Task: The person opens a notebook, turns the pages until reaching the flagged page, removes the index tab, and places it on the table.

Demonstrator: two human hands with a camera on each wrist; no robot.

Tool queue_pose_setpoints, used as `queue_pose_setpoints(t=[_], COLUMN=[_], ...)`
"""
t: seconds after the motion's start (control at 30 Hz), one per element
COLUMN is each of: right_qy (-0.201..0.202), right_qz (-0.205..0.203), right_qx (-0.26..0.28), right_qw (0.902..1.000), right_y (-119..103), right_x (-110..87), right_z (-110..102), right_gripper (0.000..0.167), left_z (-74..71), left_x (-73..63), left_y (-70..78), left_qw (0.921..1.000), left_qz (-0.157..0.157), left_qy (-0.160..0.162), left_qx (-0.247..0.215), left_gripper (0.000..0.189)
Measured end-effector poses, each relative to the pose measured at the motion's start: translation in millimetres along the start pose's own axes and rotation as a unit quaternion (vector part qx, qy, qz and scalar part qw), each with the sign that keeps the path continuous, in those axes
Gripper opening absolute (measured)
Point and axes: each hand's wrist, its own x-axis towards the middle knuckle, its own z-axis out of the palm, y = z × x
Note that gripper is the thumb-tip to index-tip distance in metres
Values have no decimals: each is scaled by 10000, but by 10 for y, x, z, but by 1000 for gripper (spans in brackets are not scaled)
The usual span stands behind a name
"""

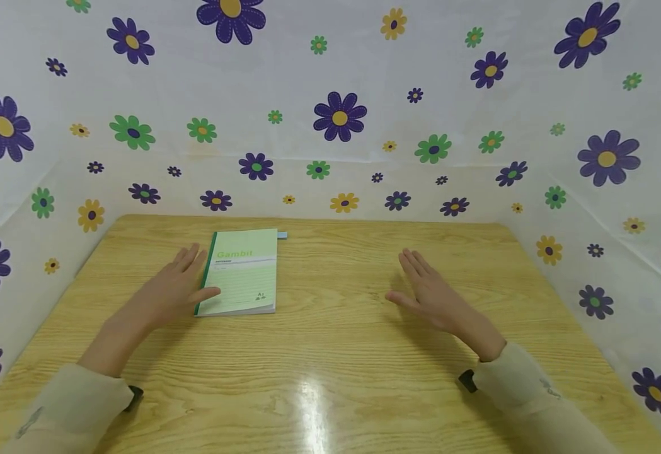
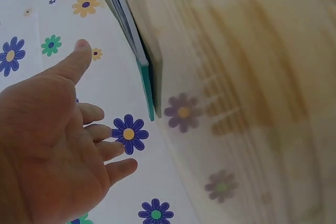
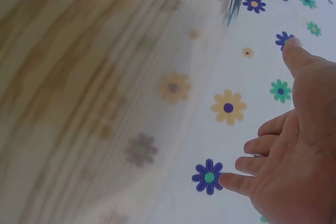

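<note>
When looking down from the head camera, can see a bare left hand point(image 1: 174, 284) and a bare right hand point(image 1: 432, 299) held well apart above a glossy, yellowish wood-grained table point(image 1: 353, 340), both unclenched, with straight fingers and thumbs spread away. On the left, see fingers just beside the dark green spine point(image 1: 213, 243) of a thin, pale green, rectangular paper notebook point(image 1: 245, 271), with the thumb across the lower left of the cover in that view; from the left wrist, notice a gap between hand and notebook. Find the notebook lying closed, face up, on the left half of the table, with "Gambit" printed in green and a small light blue tab point(image 1: 282, 236) jutting from the right edge near the top. On the right, find the other hand over wood grain, well apart from the notebook. Farther out, note a cream left sleeve point(image 1: 75, 403) and a cream right sleeve point(image 1: 534, 397), with a small black object point(image 1: 133, 398) by the left cuff and a second small black object point(image 1: 468, 381) by the right. Around the back and sides, see white cloth point(image 1: 285, 75) patterned with purple, green and yellow flowers, mirrored faintly in the tabletop in both wrist views
</note>
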Motion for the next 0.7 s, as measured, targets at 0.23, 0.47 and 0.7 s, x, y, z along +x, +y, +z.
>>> queue_pose_setpoints(t=[0.23,0.47,0.7], right_qy=[-100,-262,-433], right_qz=[-204,-302,-396], right_qx=[16,176,264], right_qw=[9997,9990,9979], right_y=[-189,-313,-435], right_x=[117,212,270], right_z=[84,179,202], right_gripper=[92,94,94], left_z=[81,133,150], left_x=[92,172,228], left_y=[-31,-45,64], left_qw=[9996,9976,9960], left_qz=[-75,-136,-112], left_qy=[-234,-589,-809], left_qx=[-100,-329,-359], left_gripper=[98,103,99])
